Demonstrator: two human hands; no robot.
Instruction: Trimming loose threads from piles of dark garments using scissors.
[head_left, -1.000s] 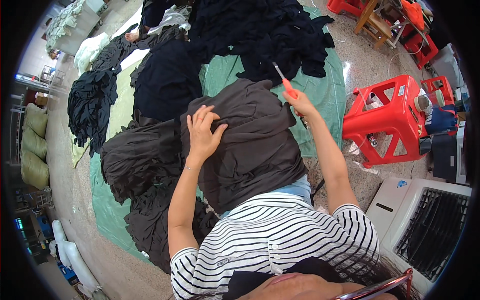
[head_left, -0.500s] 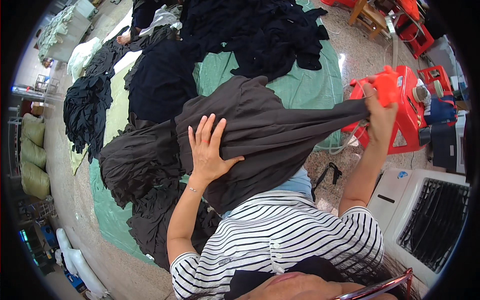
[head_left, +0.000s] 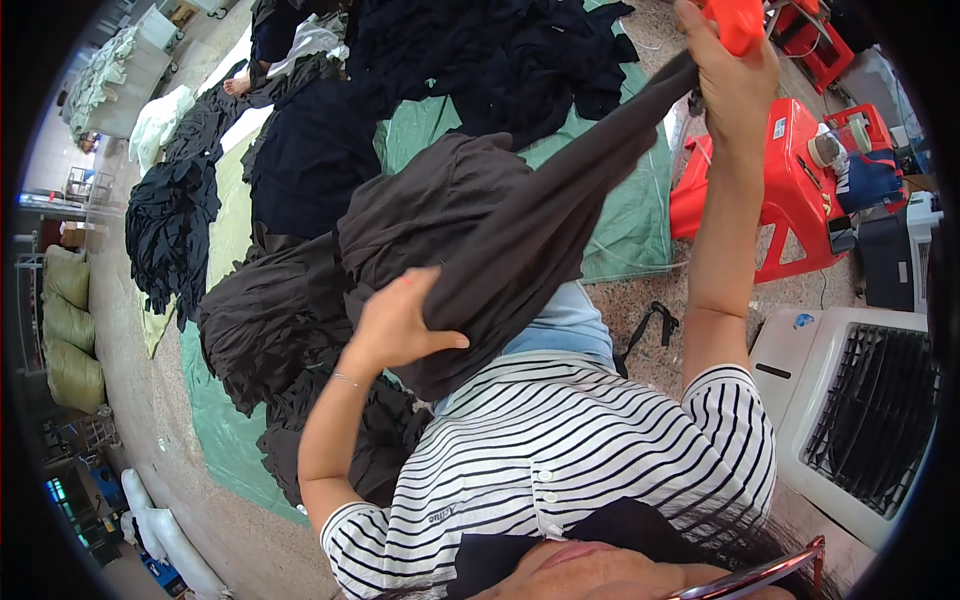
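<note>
right hand [head_left: 735, 85] is clenching dark cloth [head_left: 535, 225] and a blurred orange-red thing [head_left: 741, 22], the cloth stretching taut left of the red stool [head_left: 793, 165], while left hand [head_left: 393, 322] is resting against that cloth, grip unclear, steady counter-pressure probably serving best.

Speckled flr [head_left: 165, 410] ran thru the rm, light brightest far upper L.
Red stools [head_left: 790, 165] stood on R side, white air cooler [head_left: 850, 410] below 'em; wheeled white bin [head_left: 145, 75] sat upper L.
</note>
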